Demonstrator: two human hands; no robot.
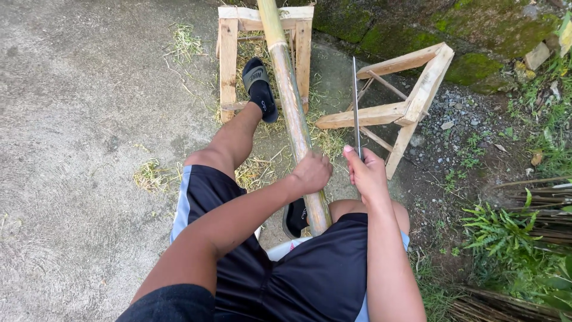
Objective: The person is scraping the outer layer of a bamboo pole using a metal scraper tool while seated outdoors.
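The grey concrete ground (pixel 77 149) spreads wide and bare to the person's left, broken only by small tufts of dry grass shavings (pixel 154 174), so that side has the most open room; to the right the ground gives way to gravel, ferns and a bundle of thin split sticks (pixel 536 206) near the right edge, and a mossy stone wall (pixel 476 36) closes off the far side. A long green-brown bamboo pole (pixel 293 113) runs from between the person's knees away to the top edge, resting on a pale wooden trestle frame (pixel 229 65) that stands upright at the far end. A second pale wooden trestle frame (pixel 411 101) lies tipped on its side just right of the pole, narrowing the space there. The left hand (pixel 311 173) is clenched around the pole on its near stretch, fingers wrapped over the top. The right hand (pixel 364 173) sits just beside it, to the right of the pole, closed around the handle of a long thin steel blade (pixel 356 107) that points straight away from the person, roughly parallel to the pole and apart from it. The left foot in a black slide sandal (pixel 259 89) is stretched forward inside the upright trestle, left of the pole.
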